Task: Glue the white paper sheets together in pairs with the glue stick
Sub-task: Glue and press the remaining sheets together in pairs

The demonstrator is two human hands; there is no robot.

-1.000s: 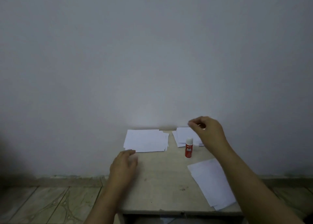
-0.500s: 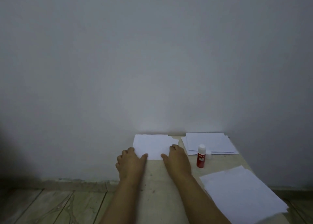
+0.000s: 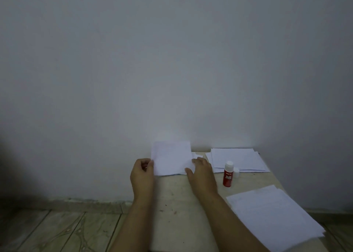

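Left grip: left hand [image 3: 142, 172] pinches the lifted sheet [image 3: 172, 157] at its near-left edge.
Right grip: right hand [image 3: 200, 168] rests with relaxed fingers on the stack [image 3: 188, 170] beneath.
Glue stick [image 3: 227, 174]: upright on the tabletop [image 3: 177, 204], just right of the right grip.
Risk: a second sheet may cling and lift; a passing wrist could topple the stick.

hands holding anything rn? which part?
Left hand pinches the top white sheet of the far-left pile at its left edge, lifting it. Right hand rests on the sheet's lower right corner; whether it grips cannot be told. Glue stick stands untouched.
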